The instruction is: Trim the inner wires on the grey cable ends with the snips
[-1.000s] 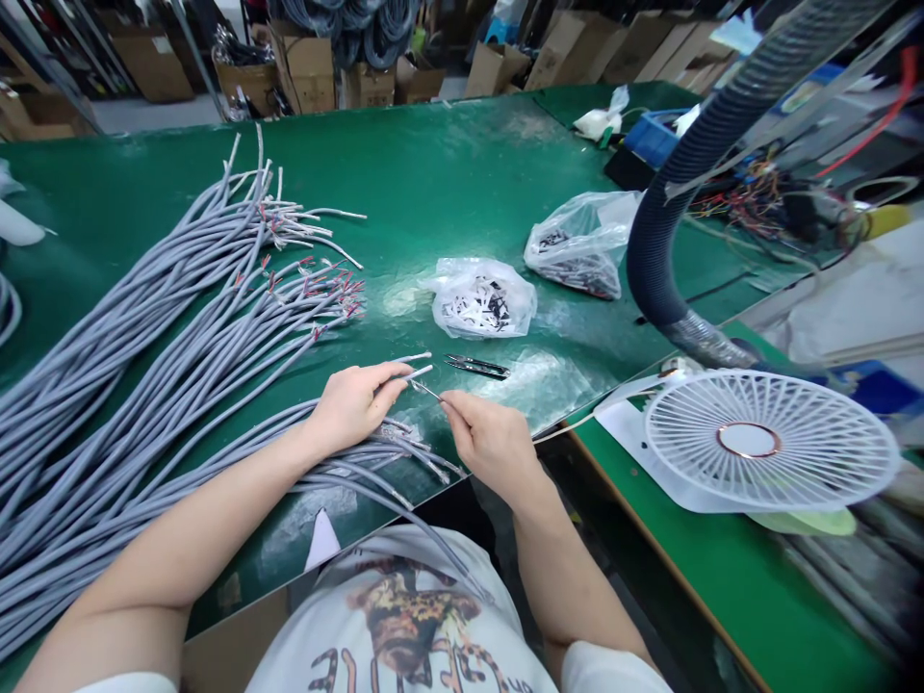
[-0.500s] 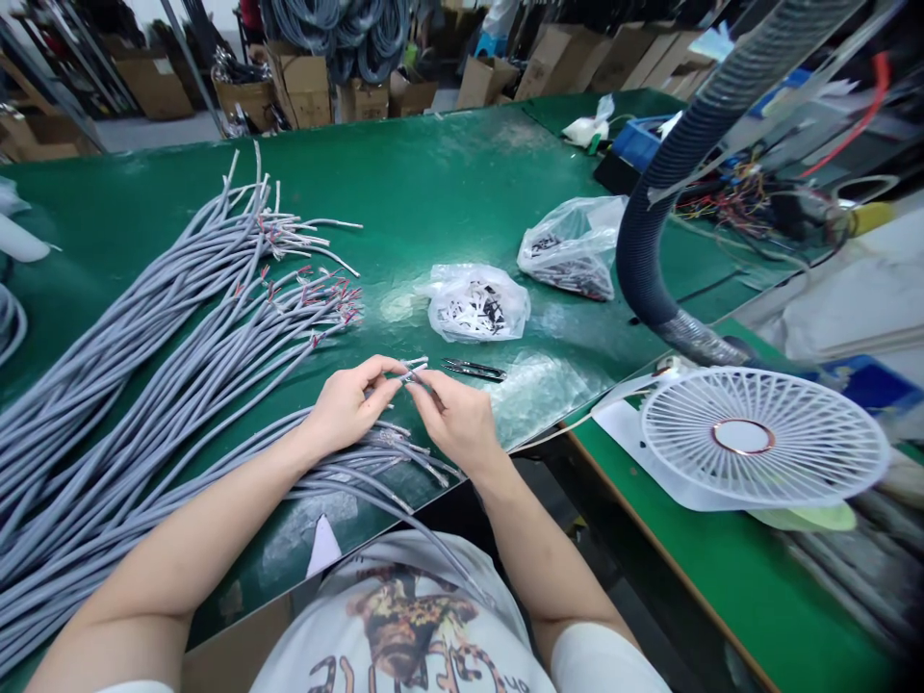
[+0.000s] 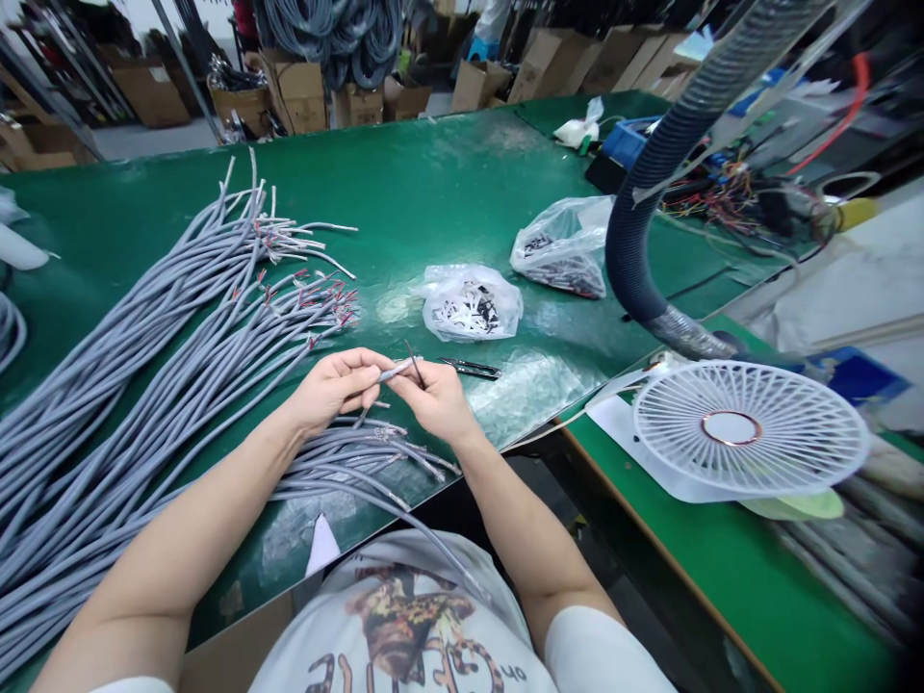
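Gray cable (image 3: pixel 394 371) in left hand (image 3: pixel 338 390), near bag (image 3: pixel 439 281) of black-and-white pieces (image 3: pixel 473 308).

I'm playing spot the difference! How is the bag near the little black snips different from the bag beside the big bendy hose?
The bag near the snips holds white and black bits, while the bag beside the hose holds mostly dark ones. The first bag sits low and wide open, while the second bag's plastic stretches out toward the hose. Both are see-through plastic bags on the green table.
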Available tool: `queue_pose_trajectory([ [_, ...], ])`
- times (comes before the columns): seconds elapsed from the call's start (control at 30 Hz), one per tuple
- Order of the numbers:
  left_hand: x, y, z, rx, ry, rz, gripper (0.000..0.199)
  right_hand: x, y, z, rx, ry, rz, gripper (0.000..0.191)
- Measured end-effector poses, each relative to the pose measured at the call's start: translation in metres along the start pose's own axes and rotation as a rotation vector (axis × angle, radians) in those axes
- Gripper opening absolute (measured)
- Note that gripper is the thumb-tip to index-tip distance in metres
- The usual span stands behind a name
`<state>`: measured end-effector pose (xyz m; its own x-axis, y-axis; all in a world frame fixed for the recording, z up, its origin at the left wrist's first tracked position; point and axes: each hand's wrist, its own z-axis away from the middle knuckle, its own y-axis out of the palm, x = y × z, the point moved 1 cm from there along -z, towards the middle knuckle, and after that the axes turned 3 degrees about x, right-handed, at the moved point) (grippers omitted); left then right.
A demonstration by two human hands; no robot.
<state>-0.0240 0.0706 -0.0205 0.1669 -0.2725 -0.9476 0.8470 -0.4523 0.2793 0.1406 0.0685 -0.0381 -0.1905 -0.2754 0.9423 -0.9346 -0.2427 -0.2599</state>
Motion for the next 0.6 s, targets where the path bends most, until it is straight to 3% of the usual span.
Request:
queue_pose_trajectory([
  [0.13, -0.002, 0.000, 0.001, 0.032, 0.016, 0.067, 0.048, 0.002, -0.015, 0.007, -0.104, 0.053, -0.141, 0.019],
  [0.2, -0.002, 0.001, 0.003, 0.054, 0.019, 0.083, 0.058, 0.004, -0.020, 0.014, -0.124, 0.083, -0.313, 0.035],
  [0.3, -0.002, 0.001, 0.004, 0.073, 0.018, 0.087, 0.067, 0.010, -0.016, 0.020, 0.007, 0.110, -0.564, 0.057],
  [0.37, -0.002, -0.001, 0.003, 0.069, 0.015, 0.082, 0.070, 0.013, -0.009, 0.019, 0.106, 0.124, -0.621, 0.058],
  [0.5, -0.004, 0.001, 0.006, 0.047, 0.018, 0.067, 0.069, 0.016, 0.002, 0.012, 0.141, 0.109, -0.482, 0.039],
  [0.6, -0.009, 0.006, 0.015, -0.027, -0.039, 0.039, 0.064, 0.016, 0.004, 0.011, 0.063, -0.053, -0.178, 0.024],
])
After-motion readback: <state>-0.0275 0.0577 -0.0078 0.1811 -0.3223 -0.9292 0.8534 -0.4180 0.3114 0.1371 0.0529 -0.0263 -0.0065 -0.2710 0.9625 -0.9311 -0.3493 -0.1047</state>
